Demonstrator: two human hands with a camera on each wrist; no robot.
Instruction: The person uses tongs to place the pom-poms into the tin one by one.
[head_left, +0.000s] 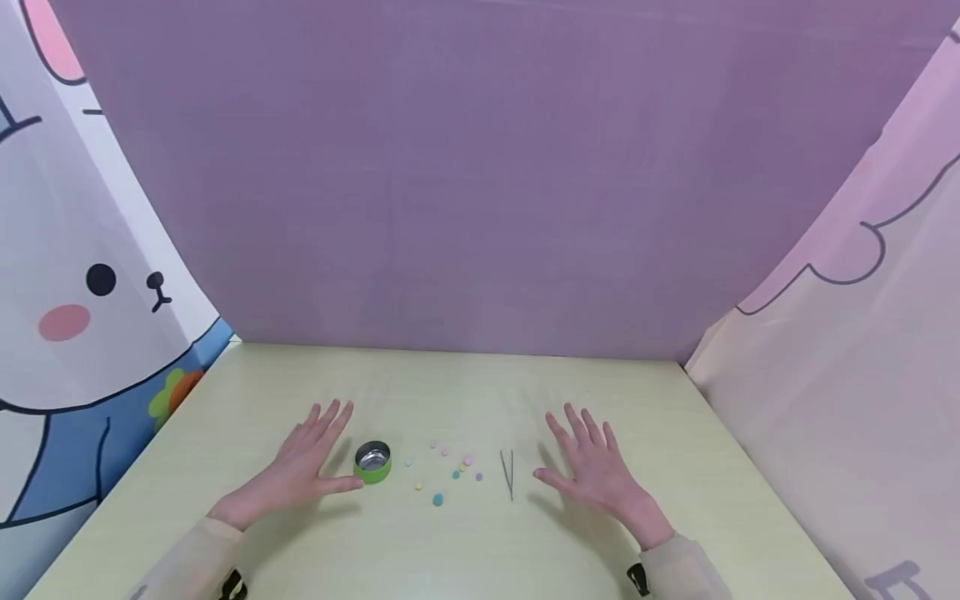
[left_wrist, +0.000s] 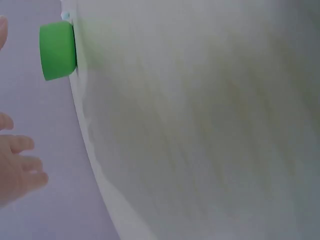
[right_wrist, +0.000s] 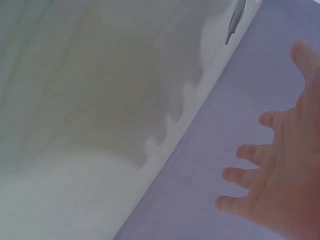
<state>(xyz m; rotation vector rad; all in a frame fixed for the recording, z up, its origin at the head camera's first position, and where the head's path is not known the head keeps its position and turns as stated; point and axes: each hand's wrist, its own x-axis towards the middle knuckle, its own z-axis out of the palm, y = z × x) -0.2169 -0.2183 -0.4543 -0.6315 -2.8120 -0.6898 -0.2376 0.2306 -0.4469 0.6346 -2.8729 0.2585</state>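
Note:
My left hand (head_left: 303, 458) hovers with fingers spread, its thumb close to a small round tin (head_left: 372, 462) with a green outer wall and silvery inside. In the left wrist view the tin's green side (left_wrist: 57, 50) shows near some fingers (left_wrist: 22, 175). Several small coloured balls lie scattered right of the tin, among them a teal ball (head_left: 438, 500) and a pink ball (head_left: 468, 460). Metal tweezers (head_left: 508, 475) lie farther right, with their two tips apart. To the right of the tweezers my right hand (head_left: 596, 471) is spread and holds nothing.
The pale wooden table (head_left: 465, 550) bears all these things. A purple cloth (head_left: 465, 183) stands behind its far edge. Printed curtains hang at both sides, a cartoon one (head_left: 97, 208) on the left and a pink-and-white one (head_left: 847, 400) on the right.

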